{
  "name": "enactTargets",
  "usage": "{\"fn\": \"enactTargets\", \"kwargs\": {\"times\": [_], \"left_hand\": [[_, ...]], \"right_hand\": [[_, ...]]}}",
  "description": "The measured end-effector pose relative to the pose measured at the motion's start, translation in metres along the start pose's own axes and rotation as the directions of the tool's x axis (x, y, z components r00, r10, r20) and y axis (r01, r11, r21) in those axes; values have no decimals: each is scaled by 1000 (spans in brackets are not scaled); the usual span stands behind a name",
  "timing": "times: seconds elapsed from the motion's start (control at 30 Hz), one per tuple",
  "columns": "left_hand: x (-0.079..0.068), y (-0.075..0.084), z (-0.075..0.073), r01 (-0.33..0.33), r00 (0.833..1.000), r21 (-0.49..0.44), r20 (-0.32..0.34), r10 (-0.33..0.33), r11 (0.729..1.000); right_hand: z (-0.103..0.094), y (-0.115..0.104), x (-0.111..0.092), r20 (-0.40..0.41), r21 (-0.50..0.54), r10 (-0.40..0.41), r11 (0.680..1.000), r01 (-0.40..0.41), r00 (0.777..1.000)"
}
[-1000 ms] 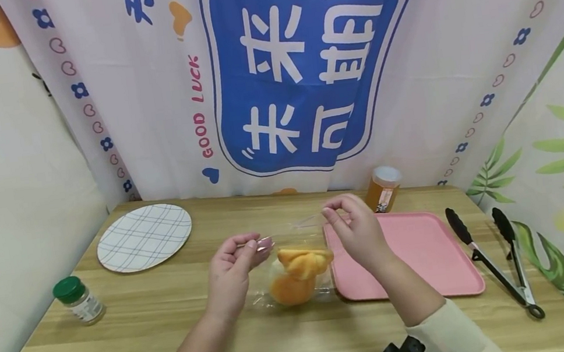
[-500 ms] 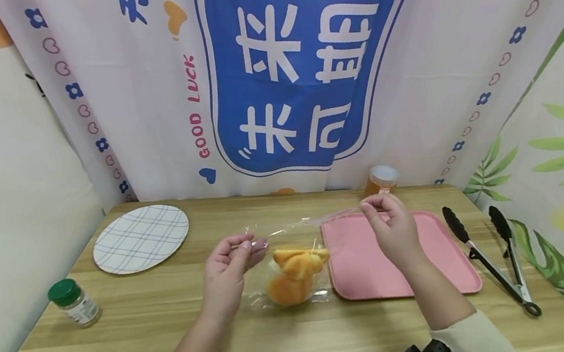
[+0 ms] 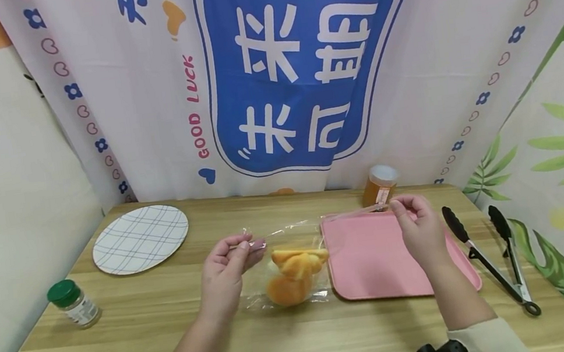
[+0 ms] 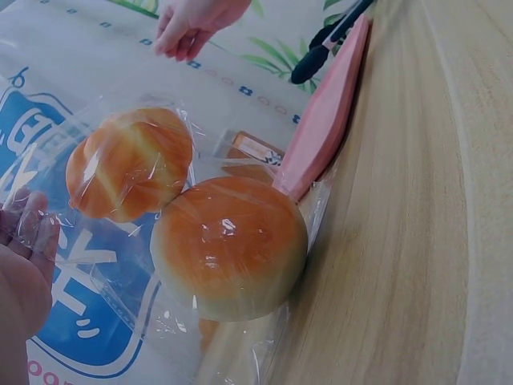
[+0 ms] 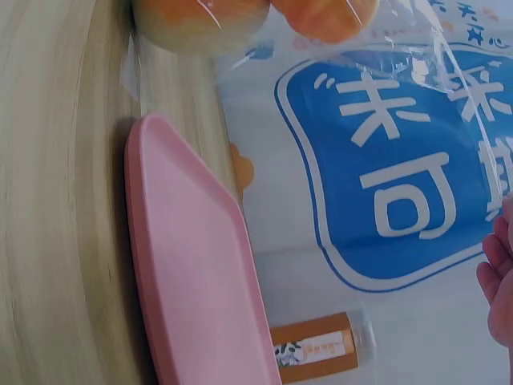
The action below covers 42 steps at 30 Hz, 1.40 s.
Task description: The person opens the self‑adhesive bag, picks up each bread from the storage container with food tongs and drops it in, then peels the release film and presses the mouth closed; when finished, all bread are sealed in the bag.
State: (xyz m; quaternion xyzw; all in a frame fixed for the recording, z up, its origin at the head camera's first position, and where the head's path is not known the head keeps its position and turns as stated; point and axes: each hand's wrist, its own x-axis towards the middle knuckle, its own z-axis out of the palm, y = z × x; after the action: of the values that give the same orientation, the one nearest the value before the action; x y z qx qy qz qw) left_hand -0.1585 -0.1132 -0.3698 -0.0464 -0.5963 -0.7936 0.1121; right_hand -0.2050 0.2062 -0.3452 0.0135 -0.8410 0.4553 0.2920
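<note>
A clear plastic bag (image 3: 260,302) stands upright on the table with bread inside. It holds a round bun (image 4: 228,249) and, above that, a knotted golden roll (image 4: 132,164). My left hand (image 3: 226,274) pinches the bag's top edge on its left side. Out to the right, over the pink tray, my right hand (image 3: 418,232) pinches the end of a thin clear strip (image 3: 355,212). The strip stretches taut from the bag's top edge. Whether it is still joined along the whole edge cannot be seen.
A pink tray (image 3: 377,264) lies right of the bag, with black-tipped tongs (image 3: 506,283) beyond it. Behind the tray stands an amber jar (image 3: 378,187) with a white lid. A checked oval plate (image 3: 141,240) and a green-capped shaker (image 3: 74,304) are on the left.
My right hand has moved right, away from the bag, and the thin strip has grown longer between them. The left hand and the bread have stayed nearly in place.
</note>
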Motion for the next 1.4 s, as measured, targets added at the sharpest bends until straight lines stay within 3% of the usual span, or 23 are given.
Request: {"fn": "enactTargets", "kwargs": {"times": [0.23,0.43,0.57,0.6,0.7,0.97,1.27,1.4], "left_hand": [[0,1,1,9,1000,4,2,-9,1000],[1,-1,0,6,1000,9,2,-6,1000],[1,-3,-1,-51,998,-13,23,51,999],[2,-7,-4,-94,994,-41,48,96,995],[2,-8,-4,-118,991,-52,57,121,992],[0,2,0,20,1000,5,-10,-20,1000],[0,4,0,11,1000,-9,-5,-11,1000],[0,4,-1,5,1000,2,-1,-5,1000]], "right_hand": [[-12,13,4,-91,-29,-59,998,57,994],[-21,17,6,-73,-29,17,999,-19,997],[-27,21,8,-76,-16,46,999,-47,996],[-29,22,9,-79,-17,46,999,-48,996],[-32,26,9,-91,-3,48,999,-49,995],[-42,30,10,-116,-1,49,999,-50,992],[-56,36,9,-229,-86,51,994,-72,972],[-64,33,7,-243,-37,101,993,-114,965]]}}
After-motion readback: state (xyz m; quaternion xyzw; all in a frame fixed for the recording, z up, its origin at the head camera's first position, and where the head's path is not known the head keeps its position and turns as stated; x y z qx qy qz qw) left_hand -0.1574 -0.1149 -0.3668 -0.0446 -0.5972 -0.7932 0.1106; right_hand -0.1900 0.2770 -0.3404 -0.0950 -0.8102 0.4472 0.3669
